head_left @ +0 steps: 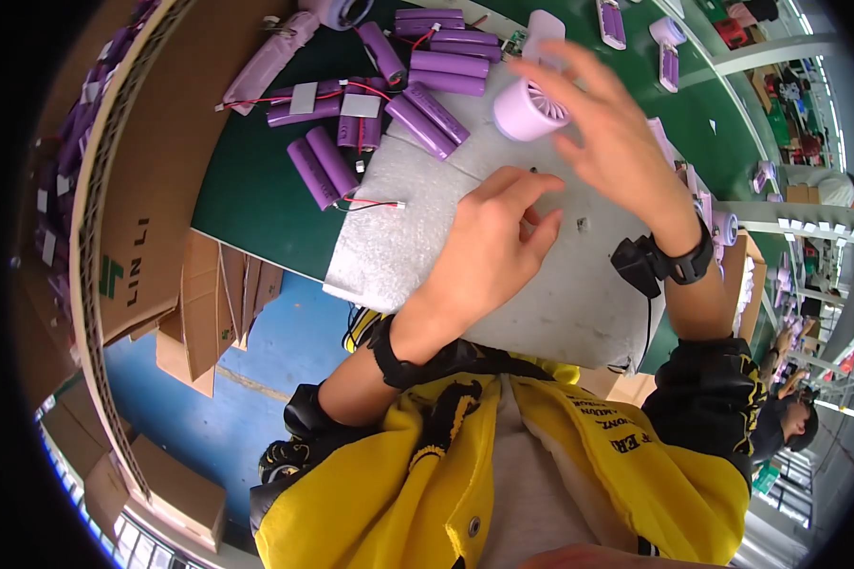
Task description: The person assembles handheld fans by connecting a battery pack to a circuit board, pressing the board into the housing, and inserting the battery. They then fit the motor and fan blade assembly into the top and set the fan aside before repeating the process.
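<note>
A pale pink handheld fan (522,112) lies on the far part of the grey-white work mat (579,303), its round grille facing right. Over it my right hand (612,133) reaches with fingers stretched and apart, somewhat blurred; whether a fingertip touches the fan I cannot tell. Nearer to me, my left hand (493,242) hovers above the mat, fingers loosely curled and a gap between thumb and forefinger, nothing visible in it. A small green circuit board (513,44) shows beside the fan's handle. Purple battery pairs (427,120) lie left of the fan.
More wired battery packs (321,169) cover the green table (247,180) at left. A tall cardboard box (147,190) holding purple batteries stands at the left edge. Further fan parts (669,52) lie at the far right. A thin cable (648,332) hangs from my right wristband.
</note>
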Available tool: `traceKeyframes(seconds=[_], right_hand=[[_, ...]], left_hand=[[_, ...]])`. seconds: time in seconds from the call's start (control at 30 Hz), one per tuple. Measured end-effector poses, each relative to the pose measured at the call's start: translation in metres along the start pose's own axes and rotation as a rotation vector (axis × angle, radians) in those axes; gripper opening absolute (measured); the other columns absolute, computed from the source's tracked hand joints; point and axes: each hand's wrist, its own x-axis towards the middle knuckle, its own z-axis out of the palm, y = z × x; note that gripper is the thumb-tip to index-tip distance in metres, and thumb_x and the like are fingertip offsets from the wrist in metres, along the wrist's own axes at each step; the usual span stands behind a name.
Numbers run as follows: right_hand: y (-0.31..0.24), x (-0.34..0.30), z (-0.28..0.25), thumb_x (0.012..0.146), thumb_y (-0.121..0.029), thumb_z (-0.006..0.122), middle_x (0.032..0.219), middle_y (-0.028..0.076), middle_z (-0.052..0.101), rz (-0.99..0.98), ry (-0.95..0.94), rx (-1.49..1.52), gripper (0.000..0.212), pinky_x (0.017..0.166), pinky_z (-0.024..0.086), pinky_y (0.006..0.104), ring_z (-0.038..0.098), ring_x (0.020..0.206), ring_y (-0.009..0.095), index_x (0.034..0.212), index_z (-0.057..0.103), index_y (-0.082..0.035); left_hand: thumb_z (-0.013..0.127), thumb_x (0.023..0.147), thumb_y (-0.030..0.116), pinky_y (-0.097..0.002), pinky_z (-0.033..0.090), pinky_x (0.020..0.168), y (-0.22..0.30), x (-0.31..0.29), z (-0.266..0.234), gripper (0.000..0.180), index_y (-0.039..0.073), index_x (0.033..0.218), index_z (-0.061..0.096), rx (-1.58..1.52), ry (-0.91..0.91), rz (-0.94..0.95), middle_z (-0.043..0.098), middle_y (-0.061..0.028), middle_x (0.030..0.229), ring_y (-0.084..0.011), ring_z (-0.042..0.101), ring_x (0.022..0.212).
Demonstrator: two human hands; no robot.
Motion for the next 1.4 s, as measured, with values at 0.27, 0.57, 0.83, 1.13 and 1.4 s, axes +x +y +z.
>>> traceKeyframes(seconds=[0.27, 0.57, 0.83, 1.13, 1.4], right_hand=[[-0.001, -0.008, 0.01, 0.068, 0.005, 0.076, 0.124, 0.009, 0.058, 0.165, -0.121, 0.246, 0.066, 0.089, 0.052, 0.0345, 0.061, 0.11, 0.03, 0.127, 0.053, -0.011], [0.02, -0.069, -0.054, 0.091, -0.05, 0.064, 0.105, 0.011, 0.062, 0.379, 0.043, 1.878, 0.055, 0.084, 0.054, 0.0326, 0.063, 0.094, 0.016, 0.121, 0.055, -0.004], [0.03, -0.108, 0.014, 0.09, -0.039, 0.066, 0.109, 0.009, 0.061, 0.614, -0.086, 1.332, 0.06, 0.082, 0.053, 0.0298, 0.062, 0.092, 0.018, 0.135, 0.049, -0.004], [-0.023, -0.091, -0.026, 0.079, -0.01, 0.076, 0.114, 0.008, 0.06, 0.692, -0.151, 0.493, 0.076, 0.071, 0.049, 0.0256, 0.062, 0.088, 0.013, 0.146, 0.04, -0.009], [-0.054, -0.115, -0.033, 0.085, -0.006, 0.071, 0.1, 0.006, 0.065, 0.755, -0.362, 0.639, 0.081, 0.063, 0.045, 0.0216, 0.058, 0.07, 0.009, 0.152, 0.026, -0.011]], left_hand=[[0.075, 0.077, 0.006, -0.0378, 0.053, 0.074, 0.007, -0.002, -0.013, 0.044, 0.009, 0.119, 0.064, 0.498, 0.332, 0.144, 0.055, -0.0133, 0.124, -0.0291, 0.061, 0.091], [0.079, 0.072, 0.015, -0.0493, 0.044, 0.091, -0.008, 0.003, -0.019, 0.049, 0.008, 0.118, 0.062, 1.051, 0.419, 0.057, 0.044, -0.0136, 0.14, -0.0412, 0.048, 0.111], [0.079, 0.07, 0.008, -0.0456, 0.045, 0.087, -0.015, 0.006, -0.025, 0.025, 0.005, 0.091, 0.065, 0.904, 0.393, 0.182, 0.052, -0.0123, 0.132, -0.0404, 0.05, 0.106], [0.076, 0.071, 0.002, -0.0425, 0.046, 0.084, -0.021, 0.005, -0.032, 0.019, 0.009, 0.086, 0.067, 0.758, 0.493, 0.215, 0.063, -0.0054, 0.112, -0.0356, 0.052, 0.098], [0.076, 0.075, 0.003, -0.039, 0.048, 0.083, -0.011, 0.007, -0.032, 0.018, 0.008, 0.092, 0.071, 0.657, 0.529, 0.243, 0.066, -0.006, 0.104, -0.0307, 0.057, 0.094]])
